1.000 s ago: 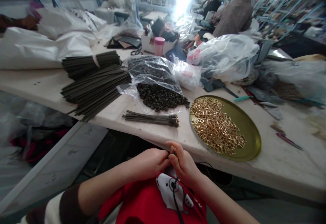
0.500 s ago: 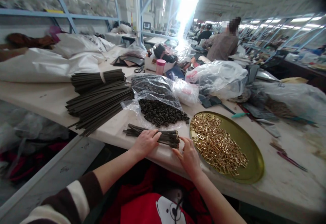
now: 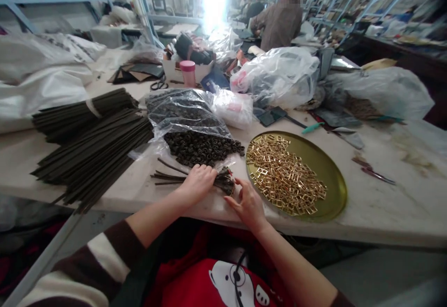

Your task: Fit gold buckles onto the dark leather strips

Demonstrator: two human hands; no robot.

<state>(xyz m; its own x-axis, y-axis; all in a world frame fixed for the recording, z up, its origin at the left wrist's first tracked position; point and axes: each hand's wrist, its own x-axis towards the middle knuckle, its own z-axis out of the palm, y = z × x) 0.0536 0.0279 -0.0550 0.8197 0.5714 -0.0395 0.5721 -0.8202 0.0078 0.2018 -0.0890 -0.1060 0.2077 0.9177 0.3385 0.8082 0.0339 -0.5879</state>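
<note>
My left hand (image 3: 199, 180) is wrapped over a small bundle of dark straps (image 3: 167, 176) near the table's front edge and presses it together. Loose strap ends fan out to the left of that hand. At the bundle's right end, where a little gold and red shows, my right hand (image 3: 247, 202) curves with thumb and fingers apart, close to the strap ends; whether it touches them I cannot tell. Just behind lie dark small loops (image 3: 195, 149), spilling from a clear plastic bag (image 3: 185, 109). Right of my right hand stands a round gold tray (image 3: 333, 195) heaped with gold buckles (image 3: 286, 176).
Larger stacks of dark strips (image 3: 94, 153) cover the table at left. Behind are a pink-lidded jar (image 3: 188, 74), scissors (image 3: 159, 83) and plastic bags (image 3: 279, 74). A teal-handled tool (image 3: 312, 128) and dark red tweezers-like tool (image 3: 377, 175) lie right. A person (image 3: 282, 21) stands beyond.
The view has shifted right and tilted down. The straps at the left end of the bundle have spread apart more. Both hands stay at the bundle in much the same pose.
</note>
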